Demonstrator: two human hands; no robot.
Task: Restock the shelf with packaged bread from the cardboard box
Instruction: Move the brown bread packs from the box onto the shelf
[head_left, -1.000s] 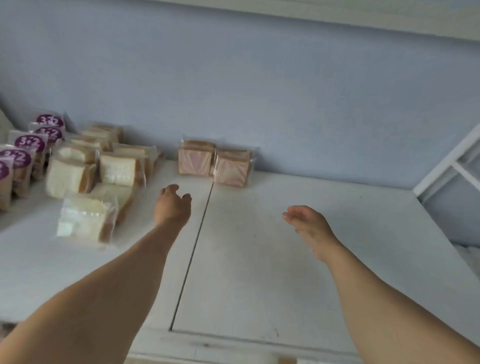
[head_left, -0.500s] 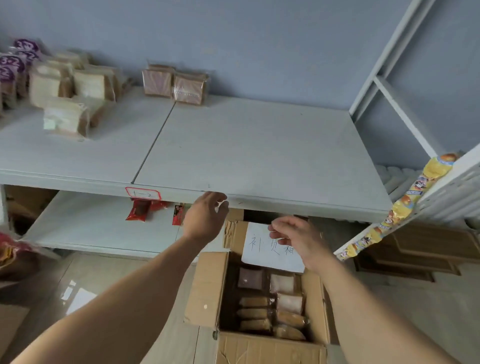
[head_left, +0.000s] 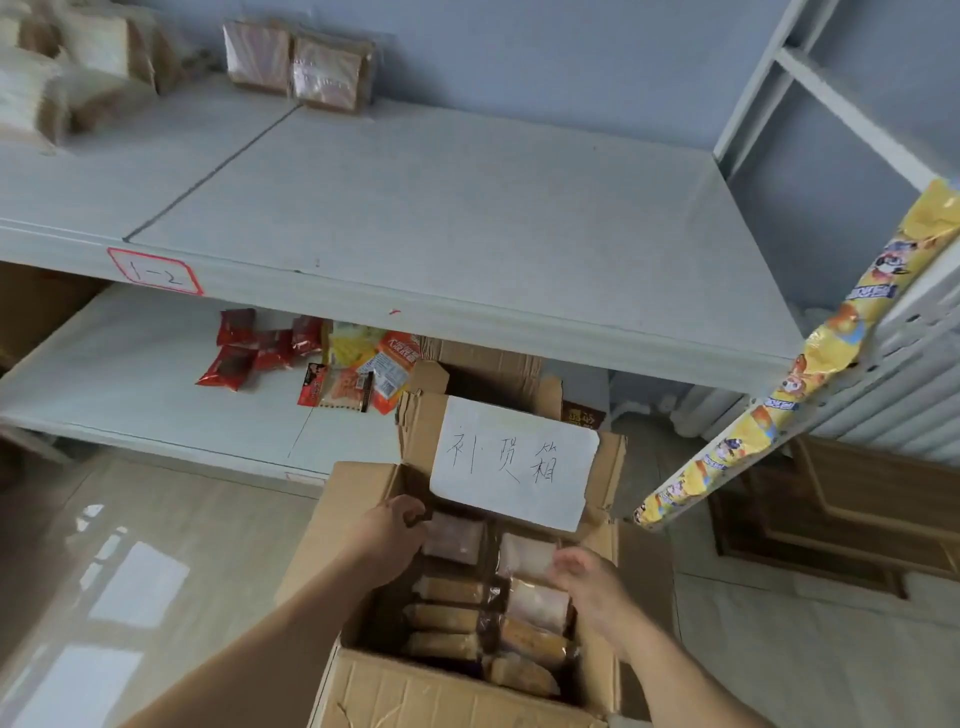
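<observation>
An open cardboard box (head_left: 374, 686) stands on the floor below the white shelf (head_left: 441, 208), with a handwritten paper label (head_left: 514, 462) on its back flap. Inside lie several packaged breads, pinkish ones at the back and brown ones (head_left: 447, 618) nearer me. My left hand (head_left: 387, 540) curls around the left end of a pink bread package (head_left: 454, 538). My right hand (head_left: 592, 579) closes on the right end of a second pink package (head_left: 524, 553). Two pink packages (head_left: 298, 67) stand at the shelf's back wall.
White sliced bread packs (head_left: 67, 83) fill the shelf's left end. Red and orange snack bags (head_left: 311, 364) lie on the lower shelf (head_left: 114, 374). A yellow strip of snack packets (head_left: 800, 374) hangs at the right, beside a white rack frame (head_left: 810, 73).
My view has dropped from the shelf top to the box. Both hands have moved down from the shelf into the box and now close on bread packages.
</observation>
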